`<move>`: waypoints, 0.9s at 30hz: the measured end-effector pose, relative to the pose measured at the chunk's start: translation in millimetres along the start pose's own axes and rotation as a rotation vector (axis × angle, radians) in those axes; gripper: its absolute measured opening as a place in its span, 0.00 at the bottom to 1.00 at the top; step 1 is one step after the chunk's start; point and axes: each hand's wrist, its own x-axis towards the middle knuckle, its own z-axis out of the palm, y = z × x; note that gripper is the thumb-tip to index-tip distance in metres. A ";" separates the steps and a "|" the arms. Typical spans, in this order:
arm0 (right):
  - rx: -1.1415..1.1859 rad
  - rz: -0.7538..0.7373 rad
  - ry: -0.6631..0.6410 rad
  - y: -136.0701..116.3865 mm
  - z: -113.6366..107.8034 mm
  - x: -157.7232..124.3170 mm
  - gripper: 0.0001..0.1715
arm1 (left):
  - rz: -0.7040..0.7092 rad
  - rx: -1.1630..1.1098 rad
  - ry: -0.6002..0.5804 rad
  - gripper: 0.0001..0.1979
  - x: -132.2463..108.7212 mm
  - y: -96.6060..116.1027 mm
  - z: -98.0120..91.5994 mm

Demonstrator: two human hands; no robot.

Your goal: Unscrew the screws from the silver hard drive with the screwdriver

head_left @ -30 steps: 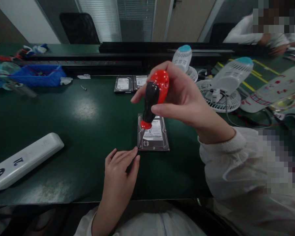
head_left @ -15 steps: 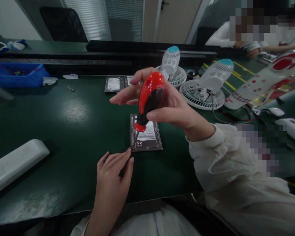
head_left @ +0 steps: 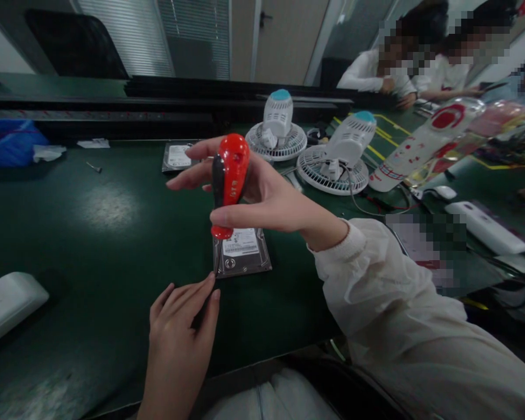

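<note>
While the right hand [head_left: 269, 204] is gripping a screwdriver [head_left: 233, 181], left hand [head_left: 181, 318] loose, the drive [head_left: 244, 256] is lying unopened between table [head_left: 114, 262] edges.

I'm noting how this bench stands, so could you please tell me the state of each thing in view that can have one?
Near hard drive: flat, label up
Far hard drive: label up, partly hidden
Screwdriver: handle up, shaft slanting to near drive's left corner
Right hand: gripping the screwdriver handle
Left hand: open, fingertips by that corner
Far fan: cage down, power unclear
Near fan: cage down, power unclear
Door: appears closed
</note>
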 end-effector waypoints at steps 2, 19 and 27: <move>0.031 -0.034 -0.029 1.1 -1.2 0.6 0.38 | 0.008 0.002 0.009 0.13 0.5 -0.9 1.2; 0.043 0.000 0.059 -12.0 0.2 0.1 0.34 | -0.005 -0.011 0.006 0.12 -0.9 -1.7 2.9; -0.064 -0.027 0.122 -10.4 0.3 -0.4 0.27 | -0.021 -0.004 0.000 0.12 -1.4 -0.7 3.2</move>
